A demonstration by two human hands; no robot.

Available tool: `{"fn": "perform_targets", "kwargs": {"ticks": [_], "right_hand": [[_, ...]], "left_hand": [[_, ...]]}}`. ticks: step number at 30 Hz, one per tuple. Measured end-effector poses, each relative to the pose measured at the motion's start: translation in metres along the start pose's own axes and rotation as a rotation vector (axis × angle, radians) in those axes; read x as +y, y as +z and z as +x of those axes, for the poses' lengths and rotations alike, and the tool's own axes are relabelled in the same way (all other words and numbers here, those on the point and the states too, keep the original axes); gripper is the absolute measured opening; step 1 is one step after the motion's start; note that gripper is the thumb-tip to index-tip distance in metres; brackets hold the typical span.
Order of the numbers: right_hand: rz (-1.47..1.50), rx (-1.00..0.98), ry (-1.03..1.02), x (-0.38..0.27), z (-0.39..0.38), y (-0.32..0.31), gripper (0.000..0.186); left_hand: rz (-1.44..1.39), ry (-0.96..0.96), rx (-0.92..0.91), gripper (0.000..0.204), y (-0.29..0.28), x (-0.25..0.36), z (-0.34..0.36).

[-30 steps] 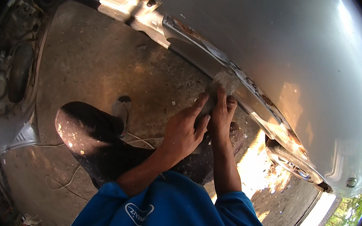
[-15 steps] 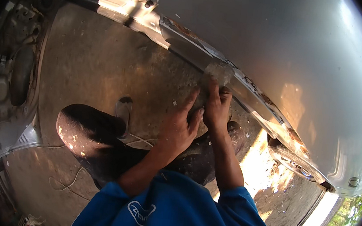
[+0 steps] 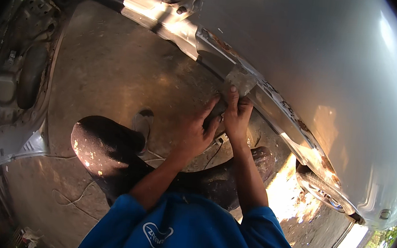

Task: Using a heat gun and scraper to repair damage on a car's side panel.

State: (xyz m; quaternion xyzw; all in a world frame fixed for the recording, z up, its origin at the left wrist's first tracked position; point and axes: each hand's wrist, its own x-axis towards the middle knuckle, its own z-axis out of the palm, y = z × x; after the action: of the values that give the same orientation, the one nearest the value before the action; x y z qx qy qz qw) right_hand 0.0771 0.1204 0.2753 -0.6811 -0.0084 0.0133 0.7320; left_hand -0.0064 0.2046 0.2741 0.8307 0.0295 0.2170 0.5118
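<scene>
Item: a flat, grey, partly see-through piece (image 3: 242, 80) with a mottled, dusty surface and an uneven outline. It lies in front of the lower side of a silver car body (image 3: 307, 53), overlapping the sill (image 3: 270, 113) in view; whether it touches the metal cannot be told.

Adjacent condition: the lower edge (image 3: 289, 108) of the body panel shows brown rust and flaked, broken paint along its length. The sill below it is smoother and grey, with a bright sunlit patch toward the wheel (image 3: 320, 189).

Right hand (image 3: 237, 117): closed on the near end of the grey piece, the thumb laid on its upper face and the neighbouring finger bent beside it. The remaining fingers are hidden.

Left hand (image 3: 196, 132): just beside the right, thumb and forefinger parted and pointing toward it. A dark piece (image 3: 217, 108) shows between the two hands; its kind is unclear. Whether the left hand grips it or merely rests against it cannot be told.

Surroundings: the person squats on a stained floor (image 3: 110, 66) in dark, pale-spotted trousers (image 3: 104, 148) and a blue shirt (image 3: 196, 233). A thin cable (image 3: 73, 202) lies at lower left.
</scene>
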Motion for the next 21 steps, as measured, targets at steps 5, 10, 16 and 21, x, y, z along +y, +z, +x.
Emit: {"fn": "perform_targets", "kwargs": {"ticks": [5,10,16,21], "right_hand": [[-0.308,0.050,-0.200,0.000,0.034,0.030,0.054],[-0.001,0.062,-0.109,-0.008,0.017,0.040,0.055],[-0.451,-0.032,-0.165,0.000,0.042,0.048,0.054],[-0.231,0.013,-0.174,0.006,0.023,0.046,0.048]], "left_hand": [[-0.217,-0.080,0.066,0.053,0.003,-0.039,0.028],[-0.234,-0.018,0.088,0.052,-0.002,-0.041,0.027],[-0.264,0.078,0.244,0.055,0.007,-0.056,0.043],[-0.238,0.043,0.149,0.053,0.003,-0.056,0.035]]}}
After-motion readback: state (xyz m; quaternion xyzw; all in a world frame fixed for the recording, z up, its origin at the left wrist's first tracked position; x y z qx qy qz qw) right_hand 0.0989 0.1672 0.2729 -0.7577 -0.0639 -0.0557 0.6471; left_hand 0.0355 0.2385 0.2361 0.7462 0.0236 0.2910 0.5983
